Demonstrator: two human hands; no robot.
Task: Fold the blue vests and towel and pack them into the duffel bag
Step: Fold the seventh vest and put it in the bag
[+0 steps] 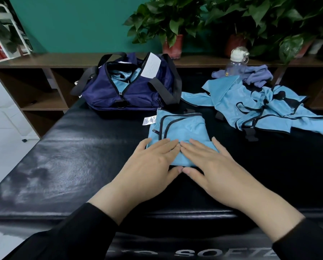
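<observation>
The job looks roughly midway. On the black padded vinyl table [67, 152], the navy blue fabric duffel bag [127, 87] sits at about eleven o'clock from the hands, its zipper open, with light blue cloth already showing inside, so at least one piece appears packed.

Straight ahead at twelve o'clock lies a light blue mesh vest with dark trim [177, 126], folded into a compact rectangle. The left hand [153, 162] and right hand [211, 162] both rest on its near edge, fingers straight and flat, fingertips almost meeting, thumbs touching at the front; neither hand grips anything. This reads as a pressing or smoothing step, with the fold nearly finished and the vest not yet in the bag.

At about two o'clock a loose heap of light blue vests [260, 107] lies unfolded; how many are in it I cannot tell. Behind it, a crumpled lavender towel [258, 74] sits beside a clear plastic water bottle with a white lid [237, 61]. Those pieces are left to fold and pack.
</observation>
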